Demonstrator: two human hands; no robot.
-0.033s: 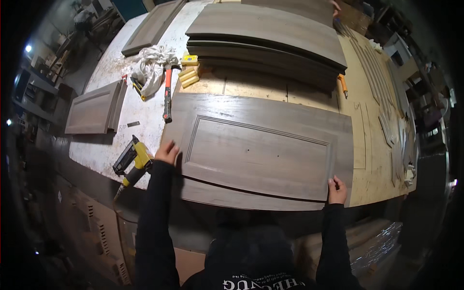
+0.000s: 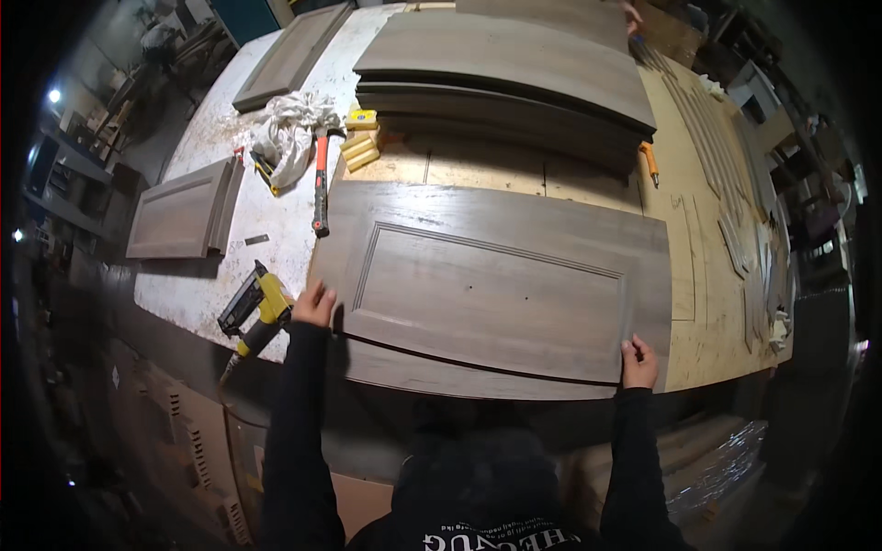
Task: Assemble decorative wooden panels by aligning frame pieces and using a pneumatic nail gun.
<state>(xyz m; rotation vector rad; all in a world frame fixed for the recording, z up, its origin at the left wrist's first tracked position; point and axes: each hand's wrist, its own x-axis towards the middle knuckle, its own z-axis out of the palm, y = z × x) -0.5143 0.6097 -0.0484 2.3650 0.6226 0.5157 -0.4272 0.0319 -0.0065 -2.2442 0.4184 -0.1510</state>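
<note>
A grey-brown wooden cabinet door (image 2: 496,257) lies flat before me, with a moulded recessed field and two small dark holes. Along its near side runs a dark gap, with a plain strip in front of it. My left hand (image 2: 314,303) is at the near left edge, its fingers loosely bent and slightly apart; whether it touches the wood I cannot tell. At the near right corner of the inner panel, my right hand (image 2: 640,361) has its fingers closed on the edge. A yellow and black nail gun (image 2: 262,298) lies just left of my left hand.
A stack of grey-brown panels (image 2: 505,69) stands beyond the door, with another person's hand (image 2: 632,18) behind it. A hammer (image 2: 321,184), yellow blocks (image 2: 361,147), a white rag (image 2: 294,129) and smaller doors (image 2: 179,211) lie leftward. An orange-handled tool (image 2: 650,163) and thin strips (image 2: 703,129) lie right.
My left hand has shifted slightly downward along the door's left edge. My right hand stays at the near right corner, and the whole view has moved a little.
</note>
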